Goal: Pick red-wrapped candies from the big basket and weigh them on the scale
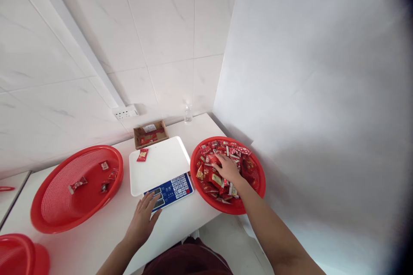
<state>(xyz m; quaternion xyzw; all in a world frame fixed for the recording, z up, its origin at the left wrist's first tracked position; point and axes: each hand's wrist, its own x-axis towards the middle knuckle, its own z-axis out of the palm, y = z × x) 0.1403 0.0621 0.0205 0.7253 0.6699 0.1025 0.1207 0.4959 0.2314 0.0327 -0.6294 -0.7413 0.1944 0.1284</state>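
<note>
My left hand is open, fingers spread, over the front left corner of a digital scale and partly covering its display. On the scale's white tray lies a single small red packet. My right hand reaches into the red plastic basket at the right, which is heaped with small wrapped packets, mostly red. Its fingers are stretched out and somewhat apart, touching the top of the heap. I see no packet lifted in either hand.
Left of the scale stands another red basket with several packets in it. Part of a third red basket shows at the lower left. A cardboard box and a clear bottle stand near the tiled wall. A grey-white panel rises at the right.
</note>
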